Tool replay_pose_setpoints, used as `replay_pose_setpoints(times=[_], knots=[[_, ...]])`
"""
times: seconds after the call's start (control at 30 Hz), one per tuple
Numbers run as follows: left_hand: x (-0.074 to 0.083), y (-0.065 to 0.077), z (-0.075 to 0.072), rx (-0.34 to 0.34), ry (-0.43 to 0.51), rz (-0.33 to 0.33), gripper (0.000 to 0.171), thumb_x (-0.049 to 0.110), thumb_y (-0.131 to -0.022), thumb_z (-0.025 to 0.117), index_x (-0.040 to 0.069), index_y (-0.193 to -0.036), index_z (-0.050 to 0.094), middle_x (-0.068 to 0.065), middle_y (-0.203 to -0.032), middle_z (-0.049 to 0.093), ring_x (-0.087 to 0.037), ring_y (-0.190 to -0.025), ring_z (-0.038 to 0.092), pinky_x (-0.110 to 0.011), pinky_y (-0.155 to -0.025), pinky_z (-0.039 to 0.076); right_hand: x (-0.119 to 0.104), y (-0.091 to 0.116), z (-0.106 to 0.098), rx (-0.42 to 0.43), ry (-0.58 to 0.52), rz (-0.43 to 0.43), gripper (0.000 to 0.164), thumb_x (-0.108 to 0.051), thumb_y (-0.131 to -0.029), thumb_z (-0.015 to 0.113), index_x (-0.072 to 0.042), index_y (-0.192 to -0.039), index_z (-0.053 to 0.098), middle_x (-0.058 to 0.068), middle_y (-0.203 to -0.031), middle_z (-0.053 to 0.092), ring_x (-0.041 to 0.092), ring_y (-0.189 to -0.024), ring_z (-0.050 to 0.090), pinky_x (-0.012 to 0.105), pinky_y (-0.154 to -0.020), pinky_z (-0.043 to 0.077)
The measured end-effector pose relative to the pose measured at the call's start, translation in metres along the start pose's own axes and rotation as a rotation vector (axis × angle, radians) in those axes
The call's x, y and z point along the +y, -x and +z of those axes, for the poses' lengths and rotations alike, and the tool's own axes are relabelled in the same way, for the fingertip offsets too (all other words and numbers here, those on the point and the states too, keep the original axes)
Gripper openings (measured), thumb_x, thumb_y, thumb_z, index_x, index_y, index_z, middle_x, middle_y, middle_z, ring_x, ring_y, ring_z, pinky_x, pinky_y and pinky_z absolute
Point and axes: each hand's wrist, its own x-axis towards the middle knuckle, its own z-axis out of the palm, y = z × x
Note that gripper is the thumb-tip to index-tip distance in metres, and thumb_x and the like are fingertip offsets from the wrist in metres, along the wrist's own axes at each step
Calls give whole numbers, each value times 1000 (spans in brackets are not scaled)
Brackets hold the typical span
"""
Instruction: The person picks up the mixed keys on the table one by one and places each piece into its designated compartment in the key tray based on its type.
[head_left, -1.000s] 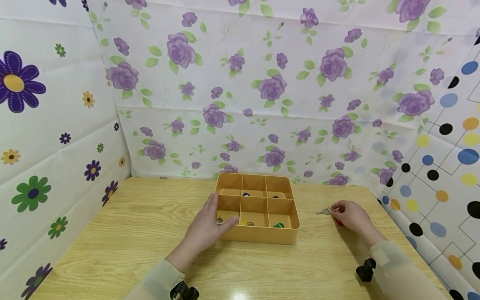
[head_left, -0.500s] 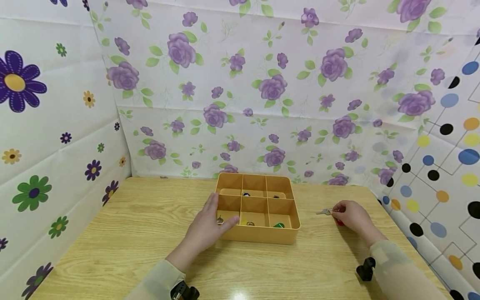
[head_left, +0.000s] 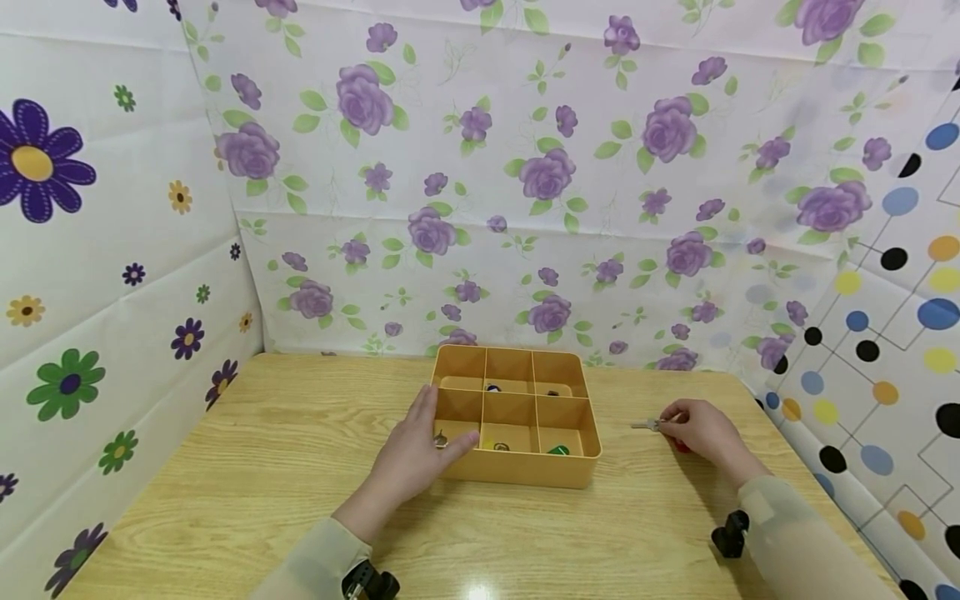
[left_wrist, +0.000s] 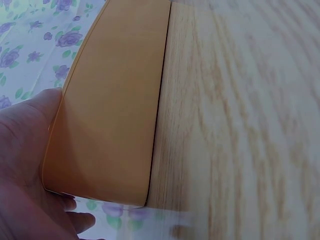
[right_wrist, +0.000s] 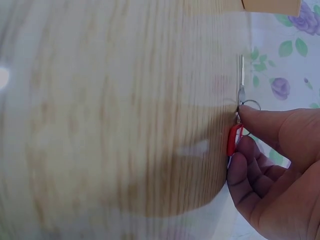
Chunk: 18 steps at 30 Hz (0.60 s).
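An orange-tan divided box (head_left: 517, 471) rests on the wooden table. My left hand (head_left: 412, 454) lies at its front left corner, fingers straight along the left side and thumb over the front rim. That hand (left_wrist: 20, 150) also touches the box wall (left_wrist: 110, 100) in the left wrist view. To the right of the box, my right hand (head_left: 703, 433) pinches a key (head_left: 643, 425) near its ring (right_wrist: 252, 103), low over the tabletop. A red key tag (right_wrist: 234, 139) hangs from the ring by the fingertips. The key's blade points left, toward the box.
Small items lie in the box's compartments: a metal piece (head_left: 440, 439), a yellow one (head_left: 487, 445), a green one (head_left: 558, 450), a blue one (head_left: 492, 388) and a dark one (head_left: 552, 393). Flowered cloth (head_left: 480, 167) hangs behind the table (head_left: 315, 417).
The right hand has shifted very slightly left, and the key has turned a little to lie more level. Left hand and box have stayed in place.
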Motion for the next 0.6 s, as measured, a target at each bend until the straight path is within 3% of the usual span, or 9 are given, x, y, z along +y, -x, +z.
replay_pose_setpoints(times=[0.2, 0.6], knots=[[2, 0, 0, 5, 6, -4, 112, 66, -104, 68, 1, -176, 13, -20, -183, 14, -59, -153, 39, -75, -120, 36, -2, 2, 1, 7, 12, -20, 16, -21, -108, 74, -5, -109, 76, 2, -79, 68, 22, -67, 58, 38, -66, 44], [1, 0, 0, 2, 7, 0, 114, 71, -103, 66, 2, -177, 12, -20, -183, 14, -58, -154, 38, -75, -120, 36, -5, 7, -2, 48, 41, -9, 23, -25, -113, 66, -6, -104, 75, 3, -73, 66, 22, -65, 57, 37, -66, 43]])
